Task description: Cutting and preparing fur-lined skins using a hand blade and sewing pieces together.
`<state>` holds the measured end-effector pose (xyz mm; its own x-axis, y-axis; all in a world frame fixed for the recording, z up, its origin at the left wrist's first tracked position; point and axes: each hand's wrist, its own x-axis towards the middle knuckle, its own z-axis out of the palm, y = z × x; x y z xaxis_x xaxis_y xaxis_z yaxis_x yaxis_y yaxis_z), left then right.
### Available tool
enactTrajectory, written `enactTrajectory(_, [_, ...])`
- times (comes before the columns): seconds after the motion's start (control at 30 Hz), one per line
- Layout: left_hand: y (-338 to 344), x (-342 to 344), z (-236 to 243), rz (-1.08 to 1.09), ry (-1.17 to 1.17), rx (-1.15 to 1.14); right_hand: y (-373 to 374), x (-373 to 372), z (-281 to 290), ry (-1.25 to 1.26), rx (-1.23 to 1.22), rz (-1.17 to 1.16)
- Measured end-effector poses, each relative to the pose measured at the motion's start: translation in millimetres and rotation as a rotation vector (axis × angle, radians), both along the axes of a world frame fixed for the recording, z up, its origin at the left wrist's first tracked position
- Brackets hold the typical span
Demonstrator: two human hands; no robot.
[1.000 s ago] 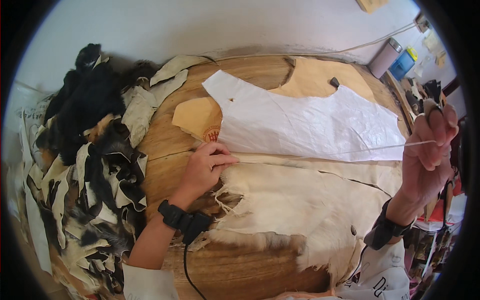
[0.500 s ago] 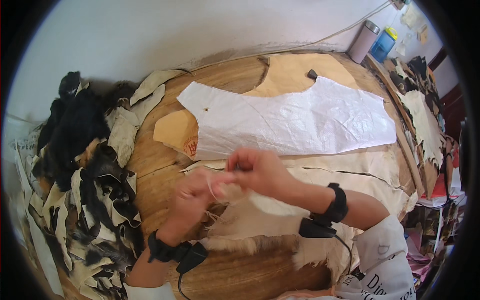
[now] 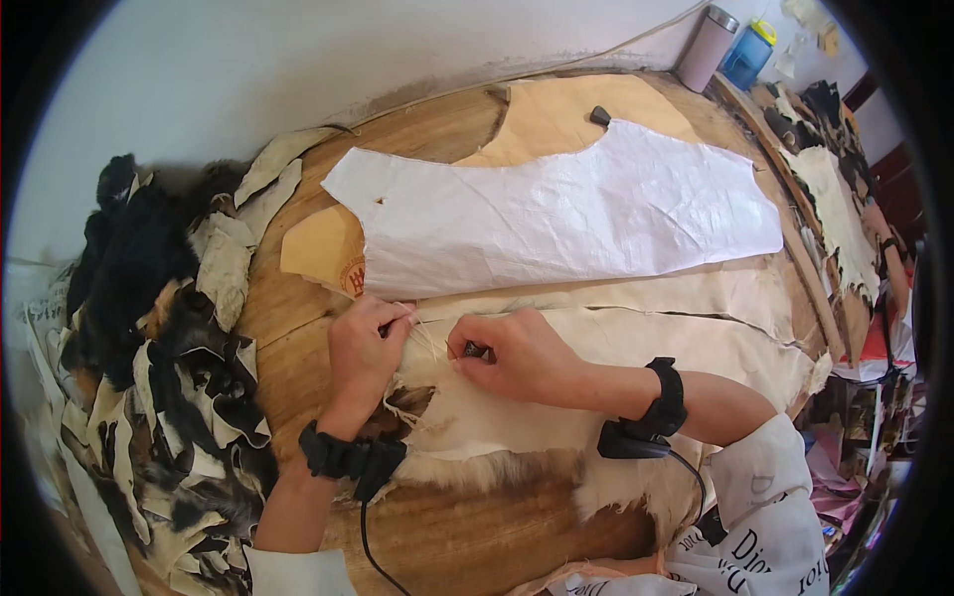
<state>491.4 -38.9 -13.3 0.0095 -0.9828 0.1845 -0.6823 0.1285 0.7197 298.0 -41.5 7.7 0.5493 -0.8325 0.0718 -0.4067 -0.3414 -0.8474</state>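
My left hand (image 3: 366, 343) is closed near the left end of a cream hide (image 3: 537, 417), pinching thin pale strands (image 3: 425, 336) at its fingertips. To its right, my right hand (image 3: 517, 356) curls around a small dark object (image 3: 476, 351); most of it is hidden in the fingers, so its kind cannot be told. The strands run across the short gap between both hands. Beneath them lies the hide, skin side up, with fur along its near edge and a ragged hole (image 3: 409, 400) near my left wrist.
Beyond my hands a white sheet pattern (image 3: 556, 214) overlaps tan pattern pieces (image 3: 596, 99), with a small black weight (image 3: 599, 116). Fur scraps (image 3: 149, 248) heap at left. Two bottles (image 3: 708, 50) stand far right. Another person's hand (image 3: 876, 221) shows at the right edge.
My hands have drawn apart, with strands now showing between them. My left hand has moved up and slightly left. The view has shifted, and another person's hand has appeared at right.
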Motion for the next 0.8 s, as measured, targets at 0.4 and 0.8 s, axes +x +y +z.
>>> enactTrajectory(0.4, [-0.9, 3.2, -4.7, -0.054, -0.131, -0.083, -20.8, -40.4, 18.0, 0.198, -0.26, -0.107])
enactTrajectory(0.8, [4.5, 13.1, 13.2, -0.112, -0.12, -0.087, -2.2, -29.3, 111.3, -0.318, 0.187, 0.512])
